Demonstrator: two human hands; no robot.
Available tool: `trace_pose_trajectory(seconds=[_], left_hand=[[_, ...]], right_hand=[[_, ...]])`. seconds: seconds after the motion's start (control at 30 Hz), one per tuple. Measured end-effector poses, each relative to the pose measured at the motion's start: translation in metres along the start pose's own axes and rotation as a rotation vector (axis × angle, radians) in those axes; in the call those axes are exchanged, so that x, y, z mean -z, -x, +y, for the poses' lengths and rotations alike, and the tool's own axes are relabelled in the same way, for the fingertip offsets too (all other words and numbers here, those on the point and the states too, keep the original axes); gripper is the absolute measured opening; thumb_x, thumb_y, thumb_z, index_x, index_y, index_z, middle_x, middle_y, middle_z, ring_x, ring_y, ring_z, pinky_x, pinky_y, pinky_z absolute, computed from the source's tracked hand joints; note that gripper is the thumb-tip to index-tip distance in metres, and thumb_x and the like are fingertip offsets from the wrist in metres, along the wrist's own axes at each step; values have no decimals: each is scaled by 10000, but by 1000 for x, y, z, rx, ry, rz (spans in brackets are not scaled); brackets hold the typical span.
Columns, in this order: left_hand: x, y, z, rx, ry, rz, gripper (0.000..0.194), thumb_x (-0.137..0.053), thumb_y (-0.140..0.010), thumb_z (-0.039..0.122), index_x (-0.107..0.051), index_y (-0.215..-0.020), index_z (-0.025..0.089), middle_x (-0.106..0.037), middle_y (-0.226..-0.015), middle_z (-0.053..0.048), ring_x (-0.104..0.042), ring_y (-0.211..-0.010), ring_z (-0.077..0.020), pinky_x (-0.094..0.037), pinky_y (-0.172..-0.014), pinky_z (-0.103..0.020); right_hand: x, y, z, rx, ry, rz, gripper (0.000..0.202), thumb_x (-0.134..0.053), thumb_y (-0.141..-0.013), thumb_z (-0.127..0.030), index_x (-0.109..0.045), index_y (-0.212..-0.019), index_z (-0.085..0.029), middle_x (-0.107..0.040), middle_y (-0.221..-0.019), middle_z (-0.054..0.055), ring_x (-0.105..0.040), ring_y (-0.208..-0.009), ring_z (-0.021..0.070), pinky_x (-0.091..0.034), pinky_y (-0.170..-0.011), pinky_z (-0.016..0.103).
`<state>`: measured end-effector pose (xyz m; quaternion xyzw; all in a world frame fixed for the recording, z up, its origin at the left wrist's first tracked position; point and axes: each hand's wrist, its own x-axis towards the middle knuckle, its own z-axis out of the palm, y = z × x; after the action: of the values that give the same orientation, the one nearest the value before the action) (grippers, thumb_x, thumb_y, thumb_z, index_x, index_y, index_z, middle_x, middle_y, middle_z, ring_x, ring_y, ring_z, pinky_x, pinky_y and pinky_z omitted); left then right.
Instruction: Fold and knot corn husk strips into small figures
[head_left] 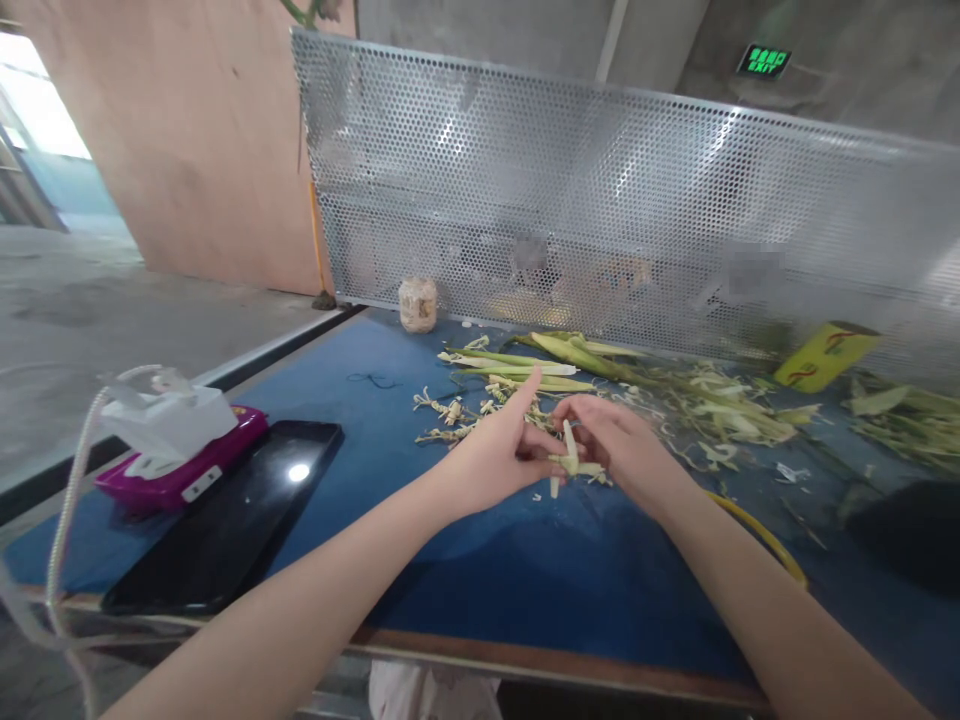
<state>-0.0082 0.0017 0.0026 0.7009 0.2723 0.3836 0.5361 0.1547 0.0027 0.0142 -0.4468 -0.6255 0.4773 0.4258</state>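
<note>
Over the middle of the blue table, my left hand (pixel 499 445) pinches a small folded piece of pale leaf strips (pixel 571 463) between thumb-side fingers, its thumb pointing up. Strip ends stick out upward, downward and to the right. My right hand (pixel 619 440) curls round the far side of the piece, fingers bent at the strips; its fingertips are partly hidden. Behind my hands lie long green and whitish leaf stalks (pixel 517 368). Twisted, knotted pale pieces (pixel 442 408) rest beside and beyond my left hand.
At left are a black phone (pixel 247 510), a magenta power strip (pixel 184 475) and a white charger (pixel 176 420) with a cable. A wrapped jar (pixel 418 305) stands by the perforated metal screen (pixel 480 150). Loose husks (pixel 727 405) and a yellow box (pixel 823 356) lie right.
</note>
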Motion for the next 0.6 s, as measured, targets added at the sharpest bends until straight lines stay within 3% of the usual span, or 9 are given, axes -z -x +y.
trace_pose_trajectory(seconds=[0.07,0.13,0.23,0.33,0.5,0.6], left_hand=[[1,-1,2,-1,28,68,993,-607,-702,108,118,-1378,163,-692,-862,-87,-640,-726,-156,-477,-750,-331],[2,-2,5,-5,27,125,998,-618,-696,114,105,-1381,163,-691,-866,-89,-633,-748,-154,-472,-747,-315],[4,-1,7,-13,36,151,996,-609,-702,112,114,-1379,208,-681,-898,-92,-619,-727,-143,-473,-666,-278],[4,0,7,-33,43,165,1019,-598,-702,85,153,-1363,280,-657,-963,-97,-594,-635,-109,-466,-577,-247],[4,2,4,-152,1,172,1047,-592,-705,73,187,-1319,409,-467,-1281,-121,-591,-617,-76,-497,-596,-272],[4,2,5,-149,54,115,1012,-579,-721,79,150,-1316,451,-326,-1396,-103,-617,-690,-104,-521,-656,-316]], right_hand=[[1,0,-2,-23,23,-21,477,-414,-745,-624,-544,-888,-187,-501,-636,-10,-462,-485,100,-339,-429,222],[1,2,-5,-17,176,-41,460,-449,-744,-597,-547,-928,-187,-530,-644,-1,-466,-485,104,-325,-425,222],[0,6,-10,56,448,-66,315,-540,-743,-469,-587,-843,-174,-582,-677,15,-496,-546,120,-355,-478,231],[-1,6,-11,102,545,-74,269,-549,-746,-422,-629,-805,-172,-615,-742,33,-546,-652,156,-400,-556,250],[3,2,-7,202,572,-61,227,-595,-719,-388,-686,-805,-199,-634,-896,54,-567,-809,197,-433,-624,267],[5,3,-7,182,519,-18,269,-583,-733,-399,-691,-906,-223,-664,-871,47,-584,-751,198,-434,-581,276]])
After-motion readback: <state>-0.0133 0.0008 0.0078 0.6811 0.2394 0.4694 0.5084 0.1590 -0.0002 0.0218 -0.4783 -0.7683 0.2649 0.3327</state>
